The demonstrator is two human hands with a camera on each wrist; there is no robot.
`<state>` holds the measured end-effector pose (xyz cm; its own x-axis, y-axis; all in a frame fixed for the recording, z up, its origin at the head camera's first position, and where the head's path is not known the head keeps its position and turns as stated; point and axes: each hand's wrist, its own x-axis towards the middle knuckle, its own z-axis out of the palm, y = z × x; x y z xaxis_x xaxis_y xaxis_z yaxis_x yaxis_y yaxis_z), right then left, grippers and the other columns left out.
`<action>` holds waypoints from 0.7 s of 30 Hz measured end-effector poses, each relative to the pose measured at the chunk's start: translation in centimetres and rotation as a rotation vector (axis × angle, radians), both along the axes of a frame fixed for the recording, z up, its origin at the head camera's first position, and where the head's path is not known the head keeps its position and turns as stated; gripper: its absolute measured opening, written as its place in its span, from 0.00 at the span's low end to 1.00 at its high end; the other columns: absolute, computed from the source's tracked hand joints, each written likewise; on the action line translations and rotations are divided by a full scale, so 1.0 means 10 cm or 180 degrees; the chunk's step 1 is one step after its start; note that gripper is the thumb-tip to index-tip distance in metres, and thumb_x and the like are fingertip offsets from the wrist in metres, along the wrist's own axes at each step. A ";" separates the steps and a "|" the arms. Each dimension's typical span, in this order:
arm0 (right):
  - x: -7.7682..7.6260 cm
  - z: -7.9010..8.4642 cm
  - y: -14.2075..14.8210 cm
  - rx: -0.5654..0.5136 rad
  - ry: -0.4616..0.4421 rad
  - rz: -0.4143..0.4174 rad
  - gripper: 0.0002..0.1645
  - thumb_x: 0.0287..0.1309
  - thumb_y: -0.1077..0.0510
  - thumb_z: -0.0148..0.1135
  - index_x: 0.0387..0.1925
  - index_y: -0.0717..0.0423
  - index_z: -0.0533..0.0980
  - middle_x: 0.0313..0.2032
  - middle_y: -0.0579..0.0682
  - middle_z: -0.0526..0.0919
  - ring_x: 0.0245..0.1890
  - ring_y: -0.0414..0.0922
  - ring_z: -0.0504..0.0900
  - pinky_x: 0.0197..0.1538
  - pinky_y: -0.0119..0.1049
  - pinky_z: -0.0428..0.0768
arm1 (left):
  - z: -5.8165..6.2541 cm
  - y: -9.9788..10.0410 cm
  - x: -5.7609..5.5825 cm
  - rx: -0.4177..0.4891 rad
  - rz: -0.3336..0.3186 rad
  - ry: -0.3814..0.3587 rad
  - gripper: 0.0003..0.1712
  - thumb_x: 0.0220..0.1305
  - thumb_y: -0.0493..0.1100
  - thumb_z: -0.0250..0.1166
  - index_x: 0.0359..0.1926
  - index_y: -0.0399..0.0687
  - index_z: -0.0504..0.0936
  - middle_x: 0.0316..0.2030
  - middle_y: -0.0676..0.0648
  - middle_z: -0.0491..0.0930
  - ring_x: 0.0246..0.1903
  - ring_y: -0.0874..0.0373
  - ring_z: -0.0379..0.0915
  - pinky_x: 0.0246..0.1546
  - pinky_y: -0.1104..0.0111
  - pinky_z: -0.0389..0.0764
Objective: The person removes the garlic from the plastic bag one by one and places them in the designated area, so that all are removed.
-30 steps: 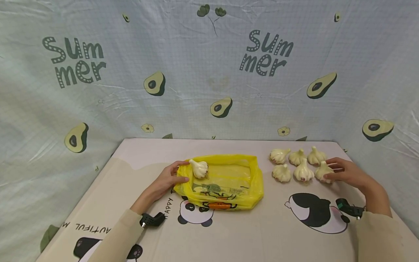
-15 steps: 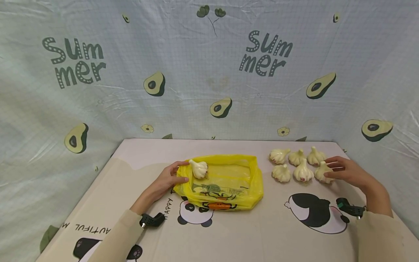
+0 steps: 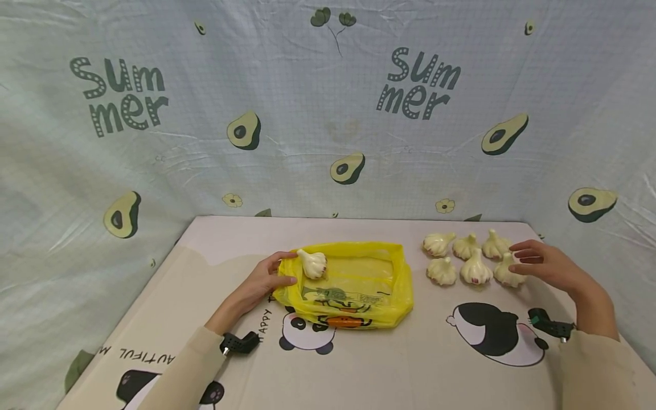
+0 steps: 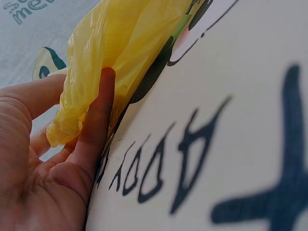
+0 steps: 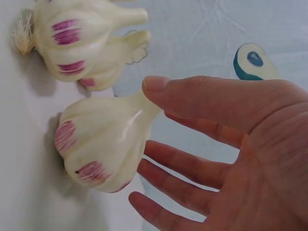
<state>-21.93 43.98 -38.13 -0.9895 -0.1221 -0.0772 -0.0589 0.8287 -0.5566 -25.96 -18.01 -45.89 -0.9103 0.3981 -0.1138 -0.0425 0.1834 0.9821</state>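
A yellow plastic bag (image 3: 397, 310) lies with its wide mouth open in the middle of the table. My left hand (image 3: 261, 282) holds its left edge, the plastic running between thumb and fingers in the left wrist view. One garlic bulb (image 3: 314, 266) rests inside, at the bag's left end. On the right, my right hand (image 3: 556, 270) is at the nearest right garlic bulb (image 5: 101, 144), which sits on the table. Its fingers are loosely extended, and the thumb (image 5: 197, 96) lies at the stem; whether it touches is hard to tell.
Several more garlic bulbs, among them a front one (image 3: 476, 267) and a back left one (image 3: 438, 244), stand in two rows left of my right hand. A printed cloth (image 3: 287, 171) hangs behind the table (image 3: 389, 370).
My right hand has risen slightly, its thumb moving up from the side of the garlic bulb toward the stem. The left hand and bag stay put.
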 end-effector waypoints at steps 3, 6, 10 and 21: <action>0.00 0.05 -0.04 0.0022 0.0029 -0.0010 0.38 0.70 0.49 0.62 0.68 0.73 0.64 0.64 0.81 0.68 0.62 0.78 0.69 0.58 0.73 0.76 | 0.01 0.00 0.01 -0.0001 -0.0003 0.0017 0.40 0.66 0.40 0.70 0.75 0.47 0.65 0.78 0.39 0.59 0.62 0.53 0.75 0.56 0.71 0.83; 0.00 0.10 -0.09 0.0072 0.0071 -0.0044 0.39 0.70 0.49 0.62 0.68 0.72 0.63 0.65 0.80 0.67 0.64 0.77 0.68 0.58 0.74 0.74 | 0.01 0.00 0.01 -0.0012 0.0006 0.0028 0.40 0.66 0.41 0.70 0.75 0.48 0.65 0.78 0.39 0.59 0.63 0.52 0.74 0.57 0.71 0.83; 0.00 0.17 -0.19 0.0112 0.0229 -0.0051 0.37 0.70 0.49 0.62 0.68 0.71 0.64 0.65 0.78 0.69 0.64 0.75 0.68 0.59 0.75 0.72 | 0.01 -0.01 0.00 -0.0012 0.0001 0.0020 0.40 0.65 0.41 0.70 0.75 0.48 0.65 0.78 0.40 0.59 0.64 0.51 0.73 0.59 0.69 0.83; -0.04 0.29 -0.61 -0.0007 0.0604 -0.0056 0.35 0.68 0.49 0.67 0.66 0.66 0.68 0.64 0.72 0.74 0.64 0.70 0.71 0.60 0.67 0.77 | 0.01 0.01 -0.01 0.0007 0.0014 -0.0019 0.39 0.65 0.39 0.70 0.75 0.48 0.65 0.78 0.39 0.60 0.62 0.53 0.75 0.57 0.71 0.83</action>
